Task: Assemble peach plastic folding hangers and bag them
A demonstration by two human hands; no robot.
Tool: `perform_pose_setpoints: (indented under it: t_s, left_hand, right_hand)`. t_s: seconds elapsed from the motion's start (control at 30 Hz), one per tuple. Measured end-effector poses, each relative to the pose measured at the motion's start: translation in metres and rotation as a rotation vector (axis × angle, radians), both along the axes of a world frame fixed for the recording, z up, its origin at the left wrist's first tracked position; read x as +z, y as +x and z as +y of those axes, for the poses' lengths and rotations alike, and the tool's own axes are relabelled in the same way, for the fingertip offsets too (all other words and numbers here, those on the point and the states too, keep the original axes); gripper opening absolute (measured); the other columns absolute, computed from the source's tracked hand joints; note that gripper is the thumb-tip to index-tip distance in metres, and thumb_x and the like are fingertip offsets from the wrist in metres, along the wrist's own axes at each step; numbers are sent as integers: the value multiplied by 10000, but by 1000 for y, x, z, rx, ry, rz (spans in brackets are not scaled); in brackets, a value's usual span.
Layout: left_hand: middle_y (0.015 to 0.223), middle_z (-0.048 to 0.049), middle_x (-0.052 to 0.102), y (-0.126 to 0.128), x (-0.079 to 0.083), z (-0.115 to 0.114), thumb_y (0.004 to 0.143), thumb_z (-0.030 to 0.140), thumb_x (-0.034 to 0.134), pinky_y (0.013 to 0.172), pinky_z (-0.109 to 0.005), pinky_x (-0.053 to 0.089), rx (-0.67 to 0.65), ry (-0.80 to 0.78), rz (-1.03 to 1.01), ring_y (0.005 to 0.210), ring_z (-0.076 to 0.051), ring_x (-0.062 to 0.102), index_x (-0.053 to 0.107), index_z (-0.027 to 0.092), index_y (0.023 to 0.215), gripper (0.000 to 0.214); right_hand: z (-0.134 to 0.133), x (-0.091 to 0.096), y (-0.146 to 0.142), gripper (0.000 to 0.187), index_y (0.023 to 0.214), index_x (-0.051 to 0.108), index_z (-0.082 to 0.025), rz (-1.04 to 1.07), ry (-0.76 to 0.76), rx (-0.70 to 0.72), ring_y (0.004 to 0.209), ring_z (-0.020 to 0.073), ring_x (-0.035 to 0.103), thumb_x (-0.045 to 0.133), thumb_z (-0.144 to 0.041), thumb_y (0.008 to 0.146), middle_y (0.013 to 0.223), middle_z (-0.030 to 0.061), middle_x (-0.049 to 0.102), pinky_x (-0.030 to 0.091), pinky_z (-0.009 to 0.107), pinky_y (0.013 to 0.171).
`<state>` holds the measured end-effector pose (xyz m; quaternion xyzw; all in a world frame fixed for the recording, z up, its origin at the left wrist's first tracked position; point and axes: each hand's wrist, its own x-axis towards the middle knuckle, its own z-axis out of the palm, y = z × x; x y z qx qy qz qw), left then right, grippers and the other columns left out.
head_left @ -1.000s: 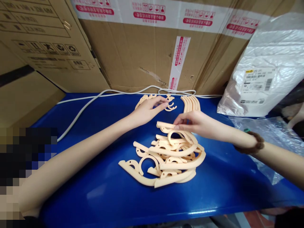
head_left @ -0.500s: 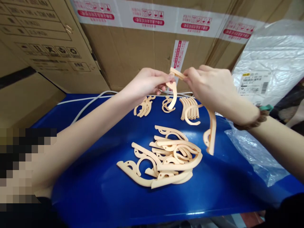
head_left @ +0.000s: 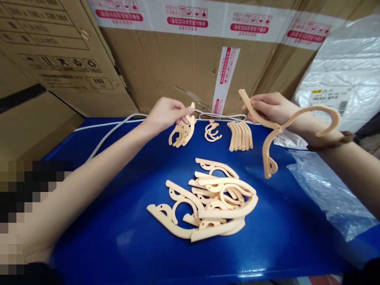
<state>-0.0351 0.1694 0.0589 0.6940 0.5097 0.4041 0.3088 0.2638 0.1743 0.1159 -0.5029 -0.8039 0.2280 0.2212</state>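
Observation:
My left hand (head_left: 170,113) is closed, thumb and fingers pinching a small curved beige hanger piece (head_left: 191,126). It hovers just over a small group of similar curved pieces (head_left: 178,134) at the back of the blue table. Over on the right, my right hand (head_left: 268,106) grips a beige folding hanger (head_left: 258,114) by one arm. Its hook (head_left: 329,113) sticks out to the right across my wrist, and its other arm (head_left: 267,154) hangs down. Between my arms lies a heap of folded beige hangers (head_left: 219,198), touched by neither hand.
Small hook pieces (head_left: 212,132) and a neat row of curved arm pieces (head_left: 240,136) lie along the back. Cardboard boxes (head_left: 169,71) stand behind the blue table (head_left: 133,245), with a white cable (head_left: 107,130) at their foot. Clear plastic film (head_left: 329,190) and a silvery bag (head_left: 335,75) are on the right.
My hands have moved apart. The left went left and down with the curved piece, over the small group; the right went right, and the hanger has turned, hook now pointing right.

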Motion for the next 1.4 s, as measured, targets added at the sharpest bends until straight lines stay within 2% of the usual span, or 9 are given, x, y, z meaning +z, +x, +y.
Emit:
perform_pose_setpoints:
  t_s: [0.2, 0.43, 0.6, 0.67, 0.77, 0.93, 1.07, 1.17, 1.4]
  left_hand:
    - [539, -15, 612, 20, -26, 16, 856, 515, 657, 576, -278, 370, 85, -63, 538, 551, -160, 559, 626, 194, 566, 435]
    - [1167, -146, 656, 15, -36, 17, 822, 477, 734, 836, -388, 484, 202, 133, 835, 1086, -339, 622, 654, 169, 1109, 428]
    - [1239, -131, 647, 18, -33, 12, 854, 468, 679, 976, -415, 459, 161, 182, 468, 1149, -301, 593, 622, 160, 1200, 468]
    - [1192, -121, 684, 29, -27, 4, 933, 554, 520, 984, -395, 470, -21, 81, 128, 1122, -266, 619, 663, 151, 1119, 467]
    - [1114, -152, 728, 46, -12, -12, 995, 634, 278, 943, -392, 525, -395, -343, -329, 1083, -268, 676, 702, 126, 1037, 663]
    - [1192, -123, 723, 57, 7, -28, 937, 160, 583, 1008, -322, 534, -329, -458, -723, 1101, -204, 705, 643, 104, 1085, 169]
    - [1216, -134, 716, 57, 11, -35, 914, 100, 627, 796, -263, 605, -406, -533, -709, 986, -197, 745, 590, 120, 1155, 245]
    - [1195, -145, 726, 61, 9, -40, 899, 93, 630, 552, -175, 552, -454, -650, -696, 833, -160, 749, 555, 140, 1249, 361]
    - [1196, -159, 684, 69, -5, -46, 902, 65, 554, 404, -137, 441, -472, -744, -611, 584, -57, 605, 540, 115, 1339, 440]
  right_hand:
    - [-15, -3, -18, 242, 946, 706, -171, 84, -70, 120, 524, 86, 509, 487, -259, 1000, 655, -8, 655, 394, 217, 489]
    - [-33, 4, -17, 225, 975, 680, -171, 394, -91, -10, 407, 65, 397, 467, -233, 1011, 576, -41, 604, 255, 208, 392]
    - [-37, 9, -19, 167, 876, 651, -204, 750, 117, -223, 472, 117, 468, 506, -220, 957, 621, -2, 618, 364, 246, 433]
    - [-37, 8, -22, 141, 858, 590, -239, 872, 184, -252, 558, 147, 560, 482, -211, 944, 693, 18, 667, 472, 270, 520]
    - [-36, 3, -24, 115, 868, 480, -261, 924, 233, -231, 760, 148, 681, 543, -165, 877, 905, 24, 742, 560, 297, 721]
    - [-33, -9, -15, 168, 861, 611, -211, 468, 430, -201, 842, 180, 690, 754, -216, 773, 955, 56, 746, 551, 296, 732]
    - [-37, -14, -15, 227, 1080, 696, -194, -281, 571, -213, 906, 238, 703, 590, -354, 958, 1007, 83, 765, 504, 340, 746]
    - [-42, -17, -22, 364, 1187, 674, -179, -632, 603, -168, 893, 252, 709, 387, -358, 1051, 1070, 111, 761, 447, 326, 664]
    - [-41, -36, -24, 324, 1211, 638, -152, -824, 458, -142, 789, 273, 698, 388, -230, 1020, 1001, 161, 752, 380, 330, 606]
